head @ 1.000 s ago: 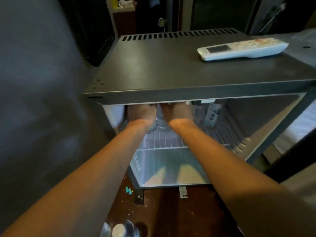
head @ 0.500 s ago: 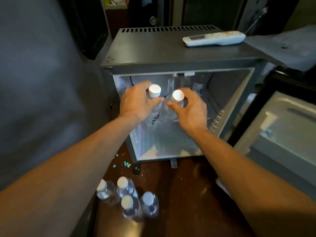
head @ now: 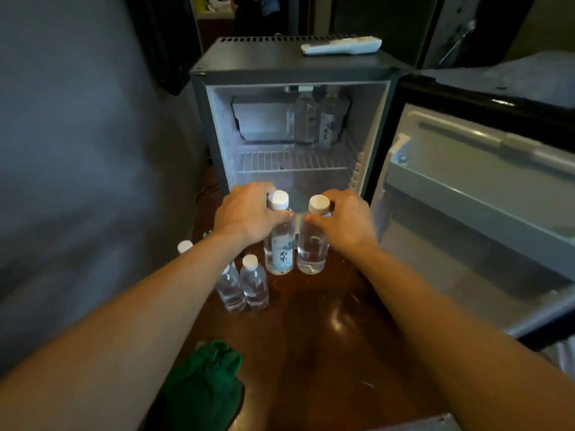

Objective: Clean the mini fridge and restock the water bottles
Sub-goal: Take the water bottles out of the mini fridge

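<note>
Just in front of the open grey mini fridge (head: 292, 68), the left hand (head: 249, 214) curls round the neck of an upright clear plastic water bottle (head: 280, 245) with a white cap and printed label, and the right hand (head: 345, 223) grips a second clear white-capped bottle (head: 312, 248) beside it. Two more clear bottles (head: 305, 122) stand at the back of the fridge's upper wire shelf (head: 264, 161).
</note>
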Available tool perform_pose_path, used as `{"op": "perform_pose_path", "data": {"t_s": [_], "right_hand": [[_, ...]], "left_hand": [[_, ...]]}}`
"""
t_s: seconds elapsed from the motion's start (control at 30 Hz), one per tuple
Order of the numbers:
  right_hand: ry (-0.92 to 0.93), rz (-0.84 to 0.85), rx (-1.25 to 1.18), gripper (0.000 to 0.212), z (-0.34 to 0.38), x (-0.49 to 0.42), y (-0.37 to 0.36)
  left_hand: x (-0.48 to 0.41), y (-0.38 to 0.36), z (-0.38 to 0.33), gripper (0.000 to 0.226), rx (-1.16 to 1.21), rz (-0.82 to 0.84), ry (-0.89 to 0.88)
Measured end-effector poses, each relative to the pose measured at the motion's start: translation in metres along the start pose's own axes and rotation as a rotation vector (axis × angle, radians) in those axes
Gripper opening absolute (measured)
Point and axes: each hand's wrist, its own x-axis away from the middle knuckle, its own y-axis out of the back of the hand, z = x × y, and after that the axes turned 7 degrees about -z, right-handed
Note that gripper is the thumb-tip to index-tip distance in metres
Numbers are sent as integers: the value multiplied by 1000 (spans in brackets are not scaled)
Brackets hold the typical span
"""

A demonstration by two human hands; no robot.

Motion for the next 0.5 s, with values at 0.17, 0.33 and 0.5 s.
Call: {"op": "perform_pose_path", "data": {"t_s": [0.17,0.33,0.5], "right_hand": [[-74,115,-56,29,-15,39,-17],[-122,193,-73,36,-31,55,-42],[-145,241,32,32,-48,61,-79]], "left_hand": [[49,-14,14,23,-36,2,124],[64,-40,43,14,-93,103,171],[70,-72,72,22,-238,191,155]]}}
